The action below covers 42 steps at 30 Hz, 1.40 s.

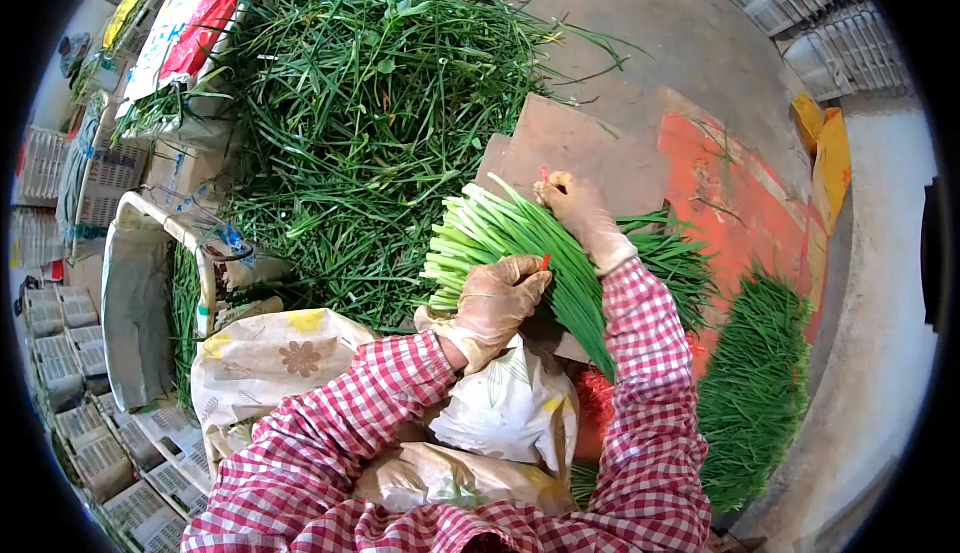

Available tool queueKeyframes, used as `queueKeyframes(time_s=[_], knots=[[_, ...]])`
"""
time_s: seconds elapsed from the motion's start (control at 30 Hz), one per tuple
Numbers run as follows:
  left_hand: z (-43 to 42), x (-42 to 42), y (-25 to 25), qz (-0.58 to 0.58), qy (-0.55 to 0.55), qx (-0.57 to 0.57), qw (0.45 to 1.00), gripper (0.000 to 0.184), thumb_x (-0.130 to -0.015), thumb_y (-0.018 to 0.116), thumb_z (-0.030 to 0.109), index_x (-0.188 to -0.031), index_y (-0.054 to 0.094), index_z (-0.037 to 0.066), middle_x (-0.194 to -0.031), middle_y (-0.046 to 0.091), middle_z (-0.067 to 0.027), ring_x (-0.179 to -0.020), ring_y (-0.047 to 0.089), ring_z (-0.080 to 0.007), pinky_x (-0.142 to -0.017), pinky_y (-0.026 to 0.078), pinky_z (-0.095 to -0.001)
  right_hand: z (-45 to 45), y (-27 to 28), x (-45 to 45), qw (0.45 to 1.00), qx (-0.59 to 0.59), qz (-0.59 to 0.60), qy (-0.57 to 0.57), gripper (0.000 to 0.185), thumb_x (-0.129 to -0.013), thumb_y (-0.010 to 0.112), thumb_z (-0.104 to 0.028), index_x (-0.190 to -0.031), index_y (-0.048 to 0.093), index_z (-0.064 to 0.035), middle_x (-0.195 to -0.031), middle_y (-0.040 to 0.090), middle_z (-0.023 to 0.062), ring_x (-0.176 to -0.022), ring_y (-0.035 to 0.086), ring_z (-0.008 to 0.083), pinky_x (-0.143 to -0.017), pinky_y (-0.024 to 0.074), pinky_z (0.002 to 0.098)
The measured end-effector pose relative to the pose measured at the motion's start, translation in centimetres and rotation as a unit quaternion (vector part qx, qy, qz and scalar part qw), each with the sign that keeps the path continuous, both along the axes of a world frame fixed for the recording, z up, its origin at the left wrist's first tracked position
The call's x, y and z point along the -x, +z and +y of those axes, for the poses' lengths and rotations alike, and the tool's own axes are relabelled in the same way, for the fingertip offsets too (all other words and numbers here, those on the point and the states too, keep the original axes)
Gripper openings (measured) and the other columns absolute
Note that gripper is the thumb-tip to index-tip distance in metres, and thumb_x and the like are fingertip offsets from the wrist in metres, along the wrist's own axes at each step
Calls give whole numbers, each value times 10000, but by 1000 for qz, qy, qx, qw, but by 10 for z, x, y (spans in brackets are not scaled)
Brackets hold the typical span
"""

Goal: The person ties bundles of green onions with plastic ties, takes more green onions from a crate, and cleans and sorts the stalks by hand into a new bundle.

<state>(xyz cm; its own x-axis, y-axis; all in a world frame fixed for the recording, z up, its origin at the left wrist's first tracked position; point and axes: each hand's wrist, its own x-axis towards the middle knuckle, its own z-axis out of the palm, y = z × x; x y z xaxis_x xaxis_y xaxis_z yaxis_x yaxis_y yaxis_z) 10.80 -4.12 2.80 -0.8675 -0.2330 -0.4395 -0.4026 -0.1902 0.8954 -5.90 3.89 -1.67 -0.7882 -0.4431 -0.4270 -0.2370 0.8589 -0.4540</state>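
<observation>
the left hand [490,305] and right hand [580,215] hold bits of red tie [546,262] between pinched fingers, at green stalks [520,238] along the near edge of a brown board [580,148].

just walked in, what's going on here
Someone in checked sleeves has a bunch of green stalks between the gloved left hand, on its near side, and the gloved right hand, on its far side. A bit of red strip shows at each. A loose heap of greens lies ahead on the left, neater greens at the right.
</observation>
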Motion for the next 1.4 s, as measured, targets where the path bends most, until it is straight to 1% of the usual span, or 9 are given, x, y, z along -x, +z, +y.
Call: queueKeyframes(time_s=[0.07, 0.13, 0.2, 0.33, 0.47, 0.5, 0.73, 0.97, 1.4], knots=[[-3, 2, 15, -72, 50, -194, 977, 119, -887, 599, 104, -940, 630, 2, -681, 593, -17, -514, 515, -72, -470, 433, -187, 16, -2, -13, 950, 256, -152, -98, 274, -878, 580, -279, -1001, 638, -41, -930, 671, 148, -842, 641, 315, -727, 496, 376], [-6, -1, 15, -73, 44, -258, 962, 89, -886, 585, 83, -916, 605, 1, -674, 612, -52, -492, 560, -102, -428, 463, -196, 19, 6, -33, 979, 200, 17, -41, 237, -889, 559, -228, -1001, 629, -32, -878, 640, 207, -798, 624, 355, -693, 498, 392], [-6, -5, 17, -67, 40, -300, 951, 85, -887, 573, 66, -907, 588, -15, -671, 620, -71, -516, 593, -123, -432, 491, -207, 16, 15, -55, 981, 139, 119, -60, 259, -905, 541, -285, -985, 628, -55, -814, 649, 167, -773, 628, 305, -671, 484, 373], [-2, -4, 19, -34, 48, -338, 939, 78, -884, 570, 57, -906, 568, -18, -693, 644, -117, -516, 609, -154, -459, 509, -218, 11, -4, -62, 972, 137, 179, -58, 259, -898, 544, -309, -984, 624, -78, -809, 633, 180, -745, 615, 330, -642, 477, 393], [-9, 14, 10, -39, -9, -221, 974, 122, -910, 545, 133, -882, 567, 17, -699, 659, -113, -511, 614, -159, -437, 463, -211, 17, -18, -67, 961, 144, 236, 29, 233, -904, 518, -272, -846, 636, -79, -704, 618, 112, -623, 611, 274, -570, 489, 366], [-13, 20, 14, -52, -15, -194, 980, 118, -910, 543, 130, -877, 567, 19, -698, 660, -118, -518, 622, -170, -428, 463, -215, 20, -11, -67, 961, 257, 90, -43, 215, -900, 528, -245, -869, 643, -66, -718, 630, 108, -615, 609, 253, -573, 489, 355], [-26, 71, 15, -168, -41, -143, 974, 114, -869, 557, 80, -882, 594, -27, -723, 658, -163, -535, 642, -202, -399, 472, -239, 30, 6, -36, 947, 297, -85, -87, 170, -850, 608, -168, -958, 679, -57, -807, 687, 93, -666, 620, 150, -625, 483, 293], [-27, 85, 17, -208, -51, -109, 971, 138, -851, 556, 64, -860, 601, -65, -699, 660, -164, -509, 636, -197, -368, 460, -230, 40, 0, -12, 800, 416, -410, -135, 239, -876, 634, -212, -961, 669, 9, -831, 657, 13, -696, 558, 79, -631, 466, 244], [-26, 84, 12, -184, -71, -87, 976, 138, -850, 562, 91, -813, 604, -35, -649, 647, -124, -446, 592, -165, -349, 420, -213, 43, 17, -17, 844, 394, -344, -118, 205, -874, 617, -147, -987, 670, 16, -821, 662, 26, -707, 565, 81, -625, 469, 236]])
